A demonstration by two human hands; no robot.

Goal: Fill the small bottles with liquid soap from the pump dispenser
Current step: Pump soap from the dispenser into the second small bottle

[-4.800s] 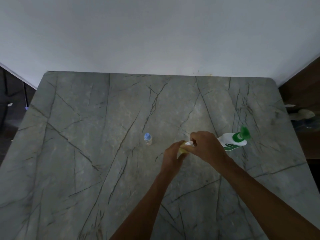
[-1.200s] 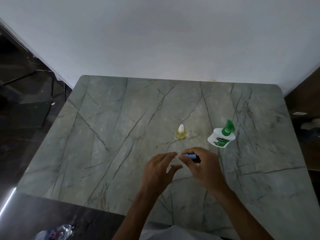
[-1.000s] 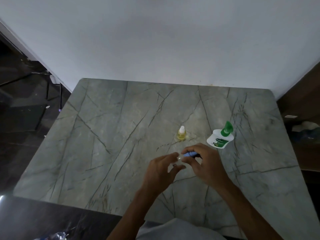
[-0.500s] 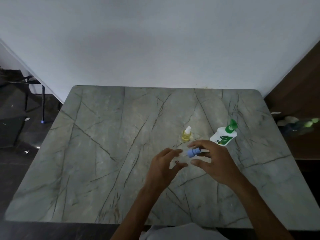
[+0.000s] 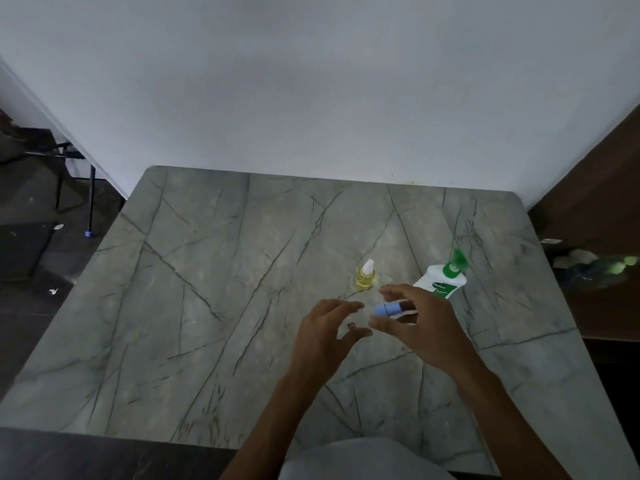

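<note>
Right hand (image 5: 422, 327) held the blue-capped bottle (image 5: 389, 309) sideways in curled fingers, left hand (image 5: 325, 337) spread beside it; yellow bottle (image 5: 365, 276) and pump dispenser (image 5: 441, 280) stood just behind.

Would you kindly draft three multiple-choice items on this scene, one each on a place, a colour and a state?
1. Where does the white pump dispenser with green pump stand, relative to the small yellow-filled bottle with white cap?
A. To its left
B. To its right
C. On top of it

2. The cap of the small pale bottle in the right hand is:
A. blue
B. red
C. black

3. The left hand is:
A. gripping the dispenser
B. open, holding nothing
C. pressing the pump

Answers: 1 B, it stands to that bottle's right on the grey marble table; 2 A, the cap pointing leftward is blue; 3 B, its fingers are relaxed and hold nothing.
</note>
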